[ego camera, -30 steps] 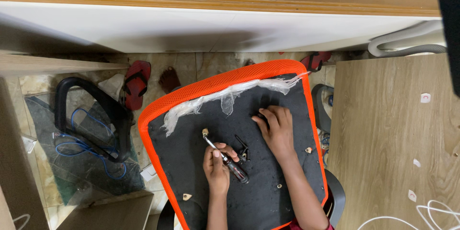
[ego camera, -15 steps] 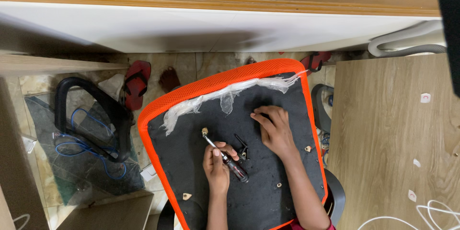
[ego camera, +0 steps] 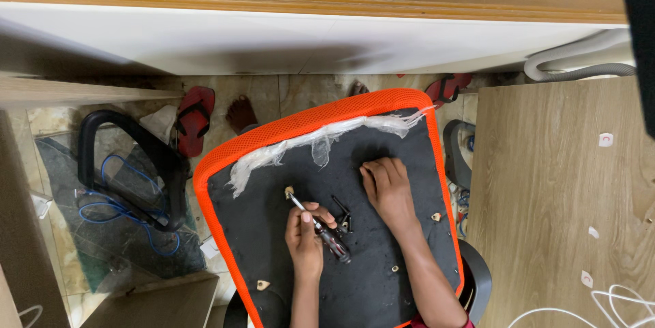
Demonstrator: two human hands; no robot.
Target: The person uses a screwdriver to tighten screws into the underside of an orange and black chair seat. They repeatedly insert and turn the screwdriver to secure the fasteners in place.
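An upturned chair seat with an orange mesh rim and a black underside lies before me. My left hand grips a screwdriver with a dark handle. Its metal tip rests at a small screw point on the black underside. My right hand lies flat on the underside, fingers together, pressing it down. A few small black bolts lie between the two hands. A torn strip of clear plastic wrap clings along the far edge of the seat.
A wooden panel with white stickers lies at the right. A black chair armrest and blue cord sit on the floor at left. Red sandals and another person's bare foot are beyond the seat, below a white board.
My right hand has shifted slightly on the seat underside. The left hand and screwdriver stay at the same screw point.
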